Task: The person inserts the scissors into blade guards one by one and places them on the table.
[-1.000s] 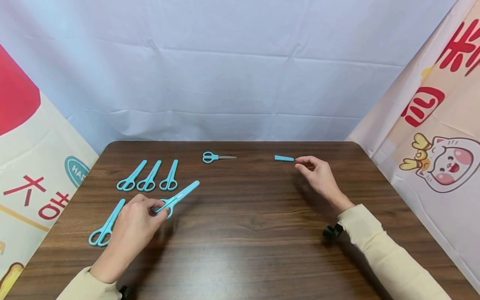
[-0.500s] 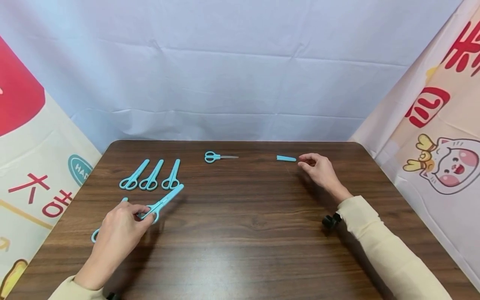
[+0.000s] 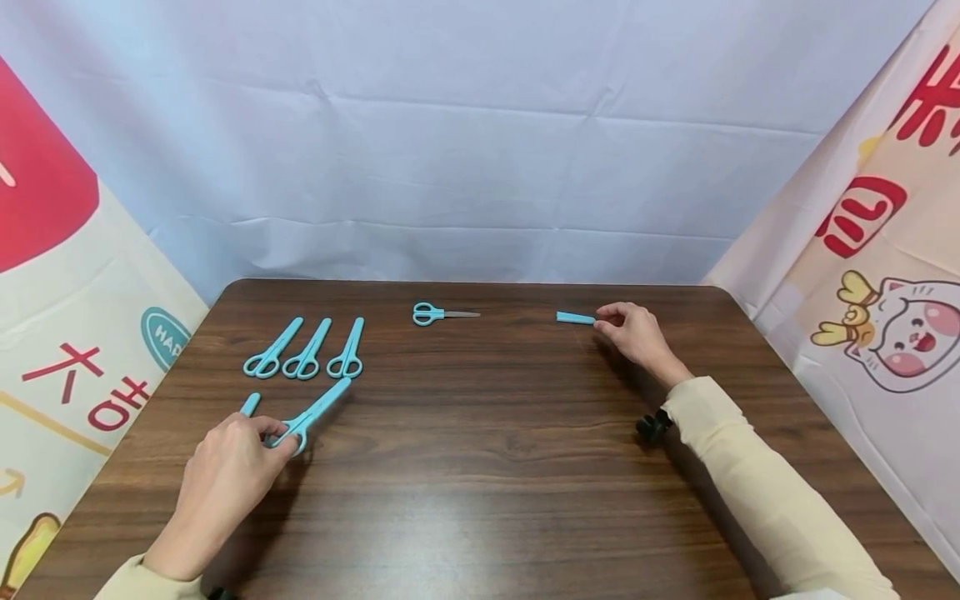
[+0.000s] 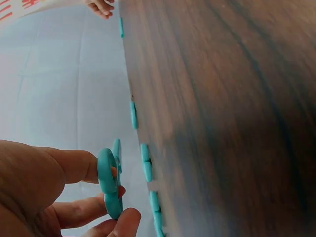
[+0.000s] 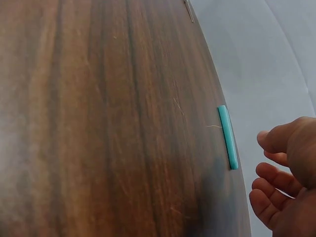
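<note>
My left hand (image 3: 225,471) pinches a pair of light-blue scissors (image 3: 322,407) by the finger loops, its sheathed blades pointing up and right in the head view. The left wrist view shows the loops (image 4: 105,170) between thumb and fingers. Partly hidden behind this hand lies another sheathed pair (image 3: 251,405). At the back right, a loose light-blue blade cover (image 3: 575,317) lies on the table. My right hand (image 3: 637,335) hovers at its right end with relaxed, bent fingers; in the right wrist view a gap separates them from the cover (image 5: 227,138).
Three sheathed scissors (image 3: 302,350) lie in a row on the table's left side. Bare-bladed scissors (image 3: 429,314) lie near the back edge, blades pointing right. A pale cloth (image 3: 480,150) hangs behind the brown wooden table (image 3: 480,500).
My left hand has carried the sheathed scissors left and toward me, now partly covering the pair lying there. The right hand has stayed near the blade cover, which has not visibly moved.
</note>
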